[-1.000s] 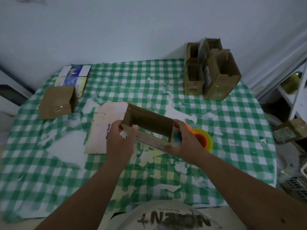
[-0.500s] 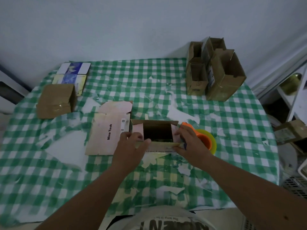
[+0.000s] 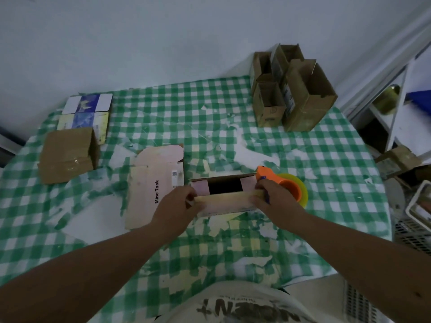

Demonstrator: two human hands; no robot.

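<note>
A small pink cardboard box stands on the green checked tablecloth, its top open and its inside dark. My left hand pinches the box's near flap at the left end. At the right end my right hand grips the same flap and the box's corner. An orange tape dispenser with a yellow-green roll lies right behind my right hand, touching the box's right end.
A flattened pink carton marked "Mine Took" lies left of the box. A closed brown box and two flat cards sit at far left. Several open brown cartons stand at the back right. Shelves and a basket are off the table's right edge.
The box, held tilted with its opening facing me a second ago, has been set down upright on the cloth. Both hands have shifted onto its near flap.
</note>
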